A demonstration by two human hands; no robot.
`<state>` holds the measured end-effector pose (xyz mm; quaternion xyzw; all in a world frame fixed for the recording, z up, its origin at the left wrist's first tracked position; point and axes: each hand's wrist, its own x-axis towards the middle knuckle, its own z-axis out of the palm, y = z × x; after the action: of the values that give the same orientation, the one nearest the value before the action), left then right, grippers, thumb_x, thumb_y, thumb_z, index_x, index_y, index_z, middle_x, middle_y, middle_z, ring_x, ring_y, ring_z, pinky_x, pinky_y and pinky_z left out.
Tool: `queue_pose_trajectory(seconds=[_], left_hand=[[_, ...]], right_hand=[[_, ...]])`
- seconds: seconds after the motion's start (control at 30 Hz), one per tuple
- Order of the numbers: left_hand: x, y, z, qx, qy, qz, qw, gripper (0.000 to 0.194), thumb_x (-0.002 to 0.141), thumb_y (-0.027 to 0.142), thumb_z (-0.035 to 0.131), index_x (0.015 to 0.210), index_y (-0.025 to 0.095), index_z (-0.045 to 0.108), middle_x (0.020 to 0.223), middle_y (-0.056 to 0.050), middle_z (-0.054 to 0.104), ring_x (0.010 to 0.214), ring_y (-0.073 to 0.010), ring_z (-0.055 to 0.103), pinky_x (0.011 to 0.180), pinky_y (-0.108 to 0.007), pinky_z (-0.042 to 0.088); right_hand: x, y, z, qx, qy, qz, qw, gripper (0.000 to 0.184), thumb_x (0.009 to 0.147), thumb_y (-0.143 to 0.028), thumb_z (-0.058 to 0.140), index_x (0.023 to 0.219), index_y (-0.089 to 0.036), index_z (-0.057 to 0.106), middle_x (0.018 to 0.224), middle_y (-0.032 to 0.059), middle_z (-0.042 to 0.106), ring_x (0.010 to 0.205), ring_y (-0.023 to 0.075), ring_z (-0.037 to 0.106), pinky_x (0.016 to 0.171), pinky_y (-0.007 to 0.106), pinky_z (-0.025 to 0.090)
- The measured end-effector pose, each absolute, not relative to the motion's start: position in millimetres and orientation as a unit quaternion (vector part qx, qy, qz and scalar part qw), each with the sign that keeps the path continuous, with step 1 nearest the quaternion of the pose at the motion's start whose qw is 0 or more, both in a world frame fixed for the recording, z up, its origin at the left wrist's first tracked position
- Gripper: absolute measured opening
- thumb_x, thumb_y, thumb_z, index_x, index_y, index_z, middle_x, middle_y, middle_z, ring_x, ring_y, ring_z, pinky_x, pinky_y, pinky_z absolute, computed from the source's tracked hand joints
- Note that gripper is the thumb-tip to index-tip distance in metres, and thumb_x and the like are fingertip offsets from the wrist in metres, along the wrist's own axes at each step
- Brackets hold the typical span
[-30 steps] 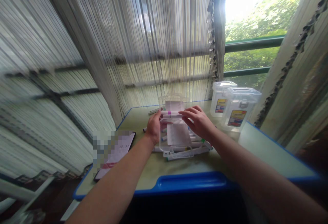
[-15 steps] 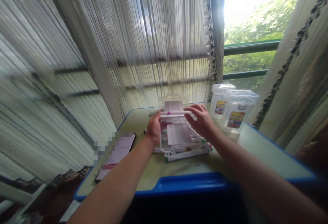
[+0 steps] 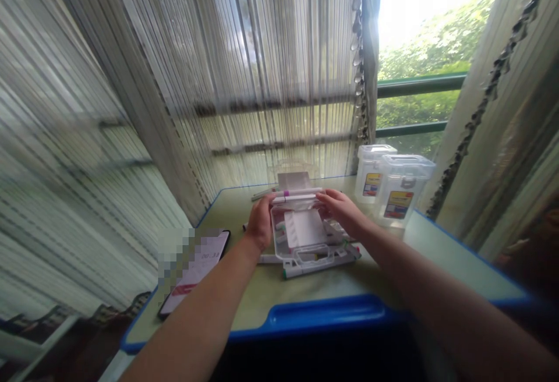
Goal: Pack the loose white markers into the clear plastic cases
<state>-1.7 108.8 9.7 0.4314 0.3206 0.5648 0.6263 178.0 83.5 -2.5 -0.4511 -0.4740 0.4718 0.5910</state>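
White markers [image 3: 301,198], one with a purple band, lie level across the back of an open clear plastic case [image 3: 278,241]. My left hand [image 3: 261,222] is closed around their left ends. At their right ends my right hand [image 3: 343,209] grips with thumb and fingers. A white card-like insert [image 3: 304,228] sits inside the case, with a few marker ends beside it. Behind, the case's clear lid [image 3: 293,167] stands tilted back. In front of the case lies a white marker with a green end [image 3: 301,271]. How many markers I hold is partly hidden.
Two clear lidded boxes [image 3: 400,193] with labels stand at the back right of the table. A phone [image 3: 196,277] lies at the left. More markers [image 3: 262,194] rest behind my left hand. The table has a raised blue front edge [image 3: 325,312], and curtains hang behind.
My right hand has come down and left, its raised fingers closing on the right ends of the markers. My left hand keeps its hold. The view has shifted slightly.
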Motion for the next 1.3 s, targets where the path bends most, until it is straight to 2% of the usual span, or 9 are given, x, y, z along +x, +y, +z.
queue_pose_trajectory(seconds=[0.1, 0.27, 0.6, 0.77, 0.97, 1.3], left_hand=[[-2, 106, 10, 0.46, 0.315, 0.571, 0.603, 0.012, 0.065, 0.024, 0.065, 0.072, 0.015, 0.063, 0.066, -0.001, 0.067, 0.061, -0.016, 0.066, 0.054, -0.023, 0.05], [-2, 104, 11, 0.475, 0.297, 0.567, 0.604, 0.014, 0.062, 0.023, 0.067, 0.074, 0.015, 0.064, 0.07, -0.002, 0.069, 0.059, -0.0154, 0.066, 0.055, -0.024, 0.051], [-2, 106, 12, 0.469, 0.299, 0.565, 0.609, 0.012, 0.065, 0.02, 0.066, 0.076, 0.015, 0.065, 0.07, -0.001, 0.07, 0.058, -0.0153, 0.066, 0.055, -0.024, 0.05], [-2, 105, 13, 0.471, 0.301, 0.555, 0.616, 0.014, 0.063, 0.019, 0.066, 0.076, 0.014, 0.065, 0.069, -0.002, 0.069, 0.058, -0.0161, 0.067, 0.053, -0.024, 0.05], [-5, 105, 15, 0.475, 0.299, 0.559, 0.61, 0.012, 0.063, 0.018, 0.066, 0.074, 0.014, 0.065, 0.067, -0.001, 0.069, 0.056, -0.0155, 0.066, 0.054, -0.025, 0.051], [-11, 107, 16, 0.524, 0.308, 0.498, 0.618, 0.022, 0.07, 0.023, 0.066, 0.089, 0.014, 0.069, 0.072, -0.006, 0.072, 0.055, -0.0182, 0.066, 0.048, -0.026, 0.051]], right_hand=[[180, 85, -4, -0.441, -0.485, 0.461, 0.598, 0.018, 0.077, -0.031, 0.066, 0.084, -0.018, 0.058, 0.064, 0.0001, 0.063, 0.049, 0.009, 0.053, 0.046, 0.021, 0.045], [181, 83, -1, -0.432, -0.495, 0.453, 0.603, 0.022, 0.074, -0.035, 0.068, 0.084, -0.017, 0.058, 0.064, -0.0009, 0.062, 0.049, 0.0081, 0.051, 0.046, 0.021, 0.043], [181, 79, 2, -0.428, -0.478, 0.47, 0.606, 0.019, 0.073, -0.034, 0.065, 0.082, -0.019, 0.058, 0.064, -0.0008, 0.062, 0.051, 0.0093, 0.051, 0.047, 0.022, 0.041], [182, 80, 2, -0.43, -0.467, 0.471, 0.612, 0.016, 0.073, -0.032, 0.065, 0.079, -0.02, 0.058, 0.07, -0.0008, 0.062, 0.058, 0.0109, 0.058, 0.05, 0.021, 0.043], [185, 76, 6, -0.393, -0.494, 0.482, 0.608, 0.026, 0.067, -0.036, 0.073, 0.081, -0.017, 0.061, 0.074, 0.0016, 0.065, 0.062, 0.0124, 0.061, 0.051, 0.022, 0.045], [190, 79, 6, -0.384, -0.495, 0.476, 0.618, 0.03, 0.064, -0.036, 0.077, 0.081, -0.017, 0.061, 0.072, 0.0009, 0.066, 0.061, 0.0129, 0.063, 0.049, 0.022, 0.044]])
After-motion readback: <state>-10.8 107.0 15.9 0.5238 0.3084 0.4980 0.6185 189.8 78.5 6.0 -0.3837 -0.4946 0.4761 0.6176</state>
